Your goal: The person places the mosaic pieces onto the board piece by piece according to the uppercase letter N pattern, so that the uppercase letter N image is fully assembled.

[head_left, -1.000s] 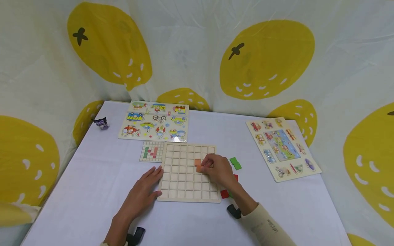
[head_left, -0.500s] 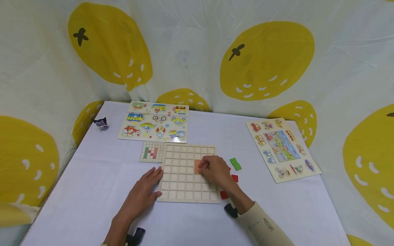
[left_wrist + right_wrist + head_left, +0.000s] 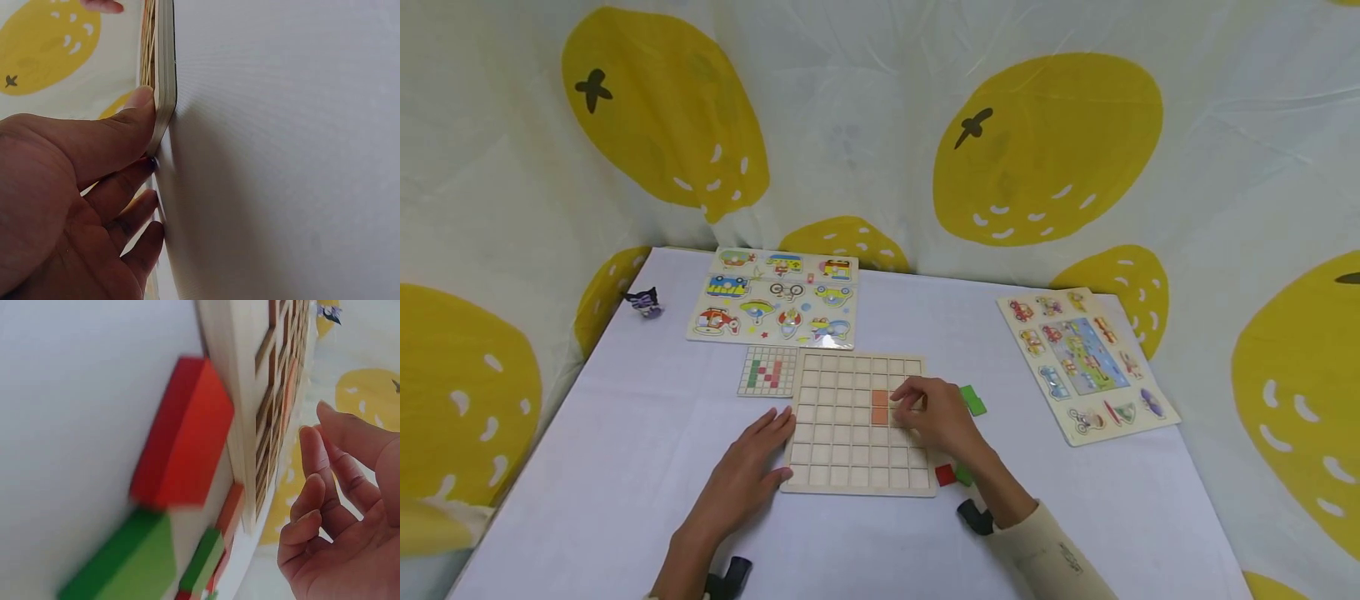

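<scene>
Right hand (image 3: 934,415) has shifted off two orange tiles (image 3: 879,415) set right of centre in the board (image 3: 859,492), its grip empty; left hand (image 3: 745,473), fingers straight, touches the left edge. Tile-setting seems underway; the next move likely needs a loose tile (image 3: 945,475).

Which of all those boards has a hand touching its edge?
The square gridded board, with two orange tiles in it: the left hand touches its left edge. The left picture puzzle, right picture puzzle and small pattern card lie untouched.
</scene>
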Motion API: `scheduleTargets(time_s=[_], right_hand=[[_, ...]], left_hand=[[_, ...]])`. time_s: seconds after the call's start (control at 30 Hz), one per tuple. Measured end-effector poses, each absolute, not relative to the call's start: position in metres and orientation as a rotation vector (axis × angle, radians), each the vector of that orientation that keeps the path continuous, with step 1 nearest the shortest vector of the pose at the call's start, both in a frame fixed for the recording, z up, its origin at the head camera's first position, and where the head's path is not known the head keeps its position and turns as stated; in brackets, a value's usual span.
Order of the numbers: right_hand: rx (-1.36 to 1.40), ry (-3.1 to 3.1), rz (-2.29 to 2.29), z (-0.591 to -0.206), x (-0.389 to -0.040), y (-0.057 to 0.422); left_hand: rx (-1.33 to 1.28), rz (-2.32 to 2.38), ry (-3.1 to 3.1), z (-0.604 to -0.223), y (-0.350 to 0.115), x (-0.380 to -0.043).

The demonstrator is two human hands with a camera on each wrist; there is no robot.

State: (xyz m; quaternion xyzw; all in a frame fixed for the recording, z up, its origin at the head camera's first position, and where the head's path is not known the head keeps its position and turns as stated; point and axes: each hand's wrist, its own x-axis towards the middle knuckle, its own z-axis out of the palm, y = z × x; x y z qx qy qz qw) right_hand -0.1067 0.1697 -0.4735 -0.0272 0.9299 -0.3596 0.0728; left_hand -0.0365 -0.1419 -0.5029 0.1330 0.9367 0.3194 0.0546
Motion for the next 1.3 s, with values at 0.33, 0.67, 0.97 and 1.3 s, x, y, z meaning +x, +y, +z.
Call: scheduleTargets(time_s=[0.33, 0.67, 0.97, 1.3], right_hand=[[-0.004, 2.806, -1.130, -0.467, -0.097, 0.205], [0.087, 2.800, -1.032, -0.473, -0.088, 0.224], [0.051, 2.829, -0.954, -0.481, -0.083, 0.222], [0.025, 2.872, -0.888, -0.478, -0.085, 0.221]], left_hand=[[0.432, 0.968, 2.859, -0.503, -0.144, -0.036], [0.411, 0.943, 2.843, -0.503, -0.146, -0.036], [0.422, 0.958, 2.858, -0.503, -0.144, -0.036], [0.417, 0.959, 2.849, -0.501, -0.141, -0.036]])
